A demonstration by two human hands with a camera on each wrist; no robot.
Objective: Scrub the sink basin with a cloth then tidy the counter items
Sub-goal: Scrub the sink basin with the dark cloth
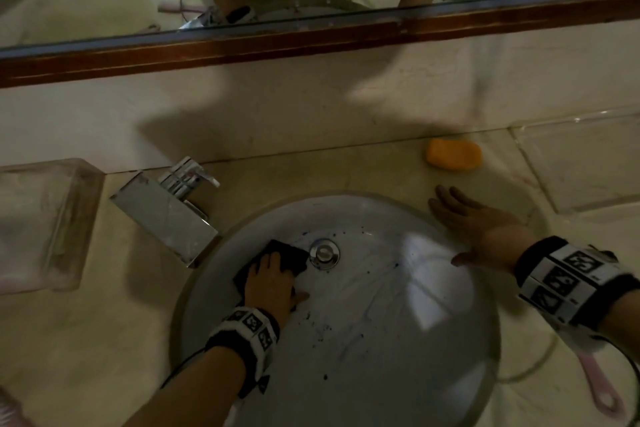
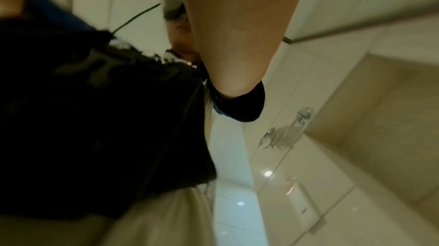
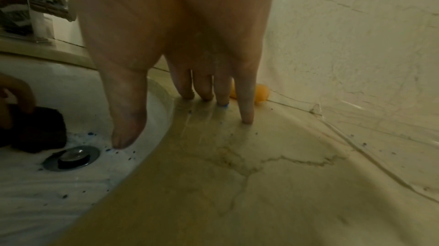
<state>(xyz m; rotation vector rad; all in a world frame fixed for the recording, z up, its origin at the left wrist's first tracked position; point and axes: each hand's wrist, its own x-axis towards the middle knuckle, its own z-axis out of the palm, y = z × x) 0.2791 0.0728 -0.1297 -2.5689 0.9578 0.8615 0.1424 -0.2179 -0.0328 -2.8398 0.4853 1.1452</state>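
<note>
In the round white sink (image 1: 398,340), my left hand (image 1: 273,282) presses flat on the dark cloth (image 1: 291,253), just beside the metal drain (image 1: 324,253). My right hand (image 1: 478,229) lies spread on the desk (image 1: 311,170), at the rim. I think the wet smooth bowl can let the cloth slide and push the dark specks around. The orange soap (image 1: 453,154) is oval and looks slippery.

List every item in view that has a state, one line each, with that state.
left hand: pressing the dark cloth on the basin floor
right hand: flat on the counter at the sink rim
drain stopper: uncovered, beside the cloth
basin: dark specks remain
orange soap: lying loose on the counter
</note>
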